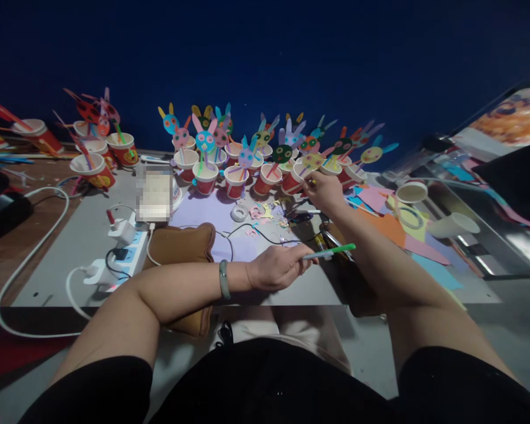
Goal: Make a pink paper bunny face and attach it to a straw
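My left hand (276,269), with a bangle on its wrist, is closed round a thin pale stick with a green end (344,248), held slanting to the right above the table's front part. Farther out, my right hand (325,192) is beside a red and white paper cup (290,184) in the front row, fingers bent together. A small yellowish bit shows at its fingers, but what they hold is hidden. A yellow paper rabbit head (311,161) stands just above this hand. Several similar cups, such as one with a blue rabbit head (205,140), stand in rows behind.
Paper scraps (265,212) and a roll of tape (239,212) lie mid-table. Coloured paper sheets (382,227) spread at the right, near a tipped cup (454,225). On the left are a power strip (135,250) with cables, a brown cushion (179,242) and more cups (95,171).
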The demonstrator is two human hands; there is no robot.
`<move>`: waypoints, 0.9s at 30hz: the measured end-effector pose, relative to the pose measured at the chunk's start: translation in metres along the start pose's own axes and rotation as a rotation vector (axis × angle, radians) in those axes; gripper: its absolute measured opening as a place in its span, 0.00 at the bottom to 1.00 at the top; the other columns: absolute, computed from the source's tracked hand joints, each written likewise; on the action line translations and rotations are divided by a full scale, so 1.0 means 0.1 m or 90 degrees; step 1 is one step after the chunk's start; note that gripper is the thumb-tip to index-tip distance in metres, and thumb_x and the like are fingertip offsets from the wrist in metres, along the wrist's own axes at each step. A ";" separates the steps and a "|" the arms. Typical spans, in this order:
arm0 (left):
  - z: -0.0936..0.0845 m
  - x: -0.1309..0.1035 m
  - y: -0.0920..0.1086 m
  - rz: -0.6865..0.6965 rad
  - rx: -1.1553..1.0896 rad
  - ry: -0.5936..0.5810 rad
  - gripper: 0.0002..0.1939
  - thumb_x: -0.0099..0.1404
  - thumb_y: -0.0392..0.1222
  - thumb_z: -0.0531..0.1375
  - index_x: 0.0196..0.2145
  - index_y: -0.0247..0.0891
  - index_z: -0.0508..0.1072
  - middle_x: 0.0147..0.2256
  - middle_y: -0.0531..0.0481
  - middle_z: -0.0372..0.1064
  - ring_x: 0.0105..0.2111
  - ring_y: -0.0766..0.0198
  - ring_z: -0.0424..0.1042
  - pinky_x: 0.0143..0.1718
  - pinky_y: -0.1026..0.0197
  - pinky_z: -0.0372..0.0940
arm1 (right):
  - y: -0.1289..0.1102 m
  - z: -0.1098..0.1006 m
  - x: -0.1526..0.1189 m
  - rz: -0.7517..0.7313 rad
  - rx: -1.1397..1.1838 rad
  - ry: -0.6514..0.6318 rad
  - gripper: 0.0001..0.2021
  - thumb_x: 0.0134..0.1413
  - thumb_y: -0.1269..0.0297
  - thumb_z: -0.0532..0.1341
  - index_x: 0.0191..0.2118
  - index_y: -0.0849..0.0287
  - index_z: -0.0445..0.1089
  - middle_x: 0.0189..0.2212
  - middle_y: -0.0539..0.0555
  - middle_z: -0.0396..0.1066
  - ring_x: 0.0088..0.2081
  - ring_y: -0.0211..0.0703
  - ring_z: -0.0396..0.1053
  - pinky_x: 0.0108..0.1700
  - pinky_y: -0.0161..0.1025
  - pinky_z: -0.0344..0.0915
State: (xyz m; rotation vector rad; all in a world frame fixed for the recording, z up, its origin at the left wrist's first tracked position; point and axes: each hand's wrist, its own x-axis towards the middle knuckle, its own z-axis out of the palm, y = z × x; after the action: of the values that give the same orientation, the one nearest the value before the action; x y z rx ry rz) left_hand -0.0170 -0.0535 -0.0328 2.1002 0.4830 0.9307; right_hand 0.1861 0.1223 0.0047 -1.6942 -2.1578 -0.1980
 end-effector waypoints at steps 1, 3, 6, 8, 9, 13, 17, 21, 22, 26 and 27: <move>0.00 0.00 0.00 -0.002 0.003 0.000 0.14 0.68 0.31 0.49 0.49 0.36 0.67 0.33 0.52 0.72 0.33 0.68 0.72 0.42 0.63 0.70 | -0.01 0.00 0.00 0.002 -0.002 -0.001 0.13 0.58 0.59 0.58 0.40 0.57 0.78 0.33 0.62 0.80 0.34 0.53 0.74 0.32 0.41 0.59; -0.01 0.00 0.01 -0.004 0.006 -0.003 0.14 0.69 0.31 0.49 0.49 0.36 0.67 0.33 0.53 0.72 0.32 0.69 0.72 0.42 0.63 0.70 | -0.03 0.01 -0.02 0.001 -0.012 -0.004 0.14 0.58 0.59 0.57 0.41 0.58 0.78 0.33 0.62 0.80 0.34 0.54 0.74 0.33 0.41 0.58; -0.01 0.00 0.02 0.003 0.007 -0.001 0.13 0.71 0.33 0.48 0.49 0.36 0.67 0.34 0.52 0.72 0.32 0.69 0.72 0.42 0.63 0.70 | -0.08 0.04 -0.08 -0.010 -0.038 -0.007 0.14 0.59 0.60 0.57 0.41 0.59 0.78 0.34 0.62 0.81 0.36 0.55 0.75 0.34 0.41 0.58; -0.02 0.00 0.03 0.008 0.009 0.006 0.12 0.72 0.35 0.48 0.49 0.35 0.68 0.34 0.51 0.72 0.32 0.68 0.72 0.41 0.62 0.71 | -0.10 0.07 -0.13 -0.018 -0.052 -0.015 0.14 0.60 0.61 0.57 0.41 0.59 0.78 0.34 0.62 0.81 0.37 0.55 0.76 0.34 0.41 0.57; -0.02 0.01 0.04 0.009 0.010 0.007 0.12 0.73 0.36 0.47 0.48 0.35 0.68 0.34 0.51 0.72 0.32 0.68 0.71 0.41 0.62 0.71 | -0.11 0.08 -0.15 -0.023 -0.057 -0.021 0.13 0.60 0.61 0.56 0.41 0.59 0.78 0.35 0.62 0.81 0.37 0.55 0.76 0.34 0.41 0.56; -0.03 0.01 0.05 0.010 0.009 0.001 0.13 0.73 0.37 0.47 0.48 0.35 0.68 0.33 0.50 0.72 0.31 0.68 0.71 0.41 0.61 0.71 | -0.12 0.11 -0.21 -0.037 -0.068 -0.035 0.14 0.62 0.62 0.55 0.43 0.59 0.77 0.38 0.63 0.82 0.37 0.54 0.76 0.33 0.40 0.54; -0.03 0.01 0.06 -0.005 0.003 -0.001 0.13 0.73 0.39 0.46 0.48 0.36 0.67 0.32 0.51 0.71 0.31 0.68 0.71 0.40 0.62 0.71 | -0.14 0.10 -0.22 -0.044 -0.077 -0.048 0.15 0.63 0.60 0.54 0.43 0.58 0.77 0.38 0.63 0.82 0.36 0.53 0.75 0.33 0.40 0.53; -0.03 0.01 0.06 -0.010 0.005 -0.003 0.14 0.74 0.41 0.46 0.48 0.37 0.67 0.32 0.51 0.72 0.32 0.67 0.72 0.42 0.60 0.71 | -0.15 0.03 -0.26 -0.058 -0.087 -0.091 0.14 0.61 0.60 0.56 0.42 0.58 0.78 0.37 0.62 0.82 0.35 0.53 0.75 0.32 0.41 0.53; -0.02 0.01 0.05 -0.008 0.009 -0.001 0.14 0.74 0.42 0.45 0.48 0.37 0.67 0.32 0.51 0.72 0.32 0.67 0.72 0.41 0.60 0.71 | -0.15 -0.01 -0.28 -0.065 -0.085 -0.100 0.14 0.61 0.60 0.56 0.41 0.57 0.78 0.36 0.62 0.82 0.35 0.53 0.76 0.32 0.41 0.53; -0.02 0.01 0.05 0.005 0.026 0.006 0.15 0.75 0.43 0.45 0.48 0.36 0.68 0.34 0.49 0.74 0.32 0.66 0.72 0.40 0.60 0.71 | -0.10 -0.19 -0.34 -0.071 -0.056 -0.061 0.14 0.62 0.58 0.56 0.41 0.57 0.78 0.34 0.61 0.81 0.34 0.53 0.76 0.33 0.41 0.56; -0.02 0.01 0.05 0.011 0.026 0.006 0.15 0.75 0.43 0.45 0.48 0.36 0.68 0.34 0.48 0.74 0.32 0.66 0.72 0.40 0.60 0.71 | -0.09 -0.22 -0.35 -0.063 -0.051 -0.036 0.15 0.63 0.58 0.55 0.42 0.57 0.78 0.34 0.61 0.81 0.35 0.54 0.76 0.34 0.42 0.57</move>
State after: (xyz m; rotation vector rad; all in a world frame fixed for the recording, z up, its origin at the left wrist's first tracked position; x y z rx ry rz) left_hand -0.0178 -0.0551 -0.0281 2.1403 0.4933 0.9484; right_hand 0.1892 0.0805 0.0127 -1.6551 -2.3067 -0.2696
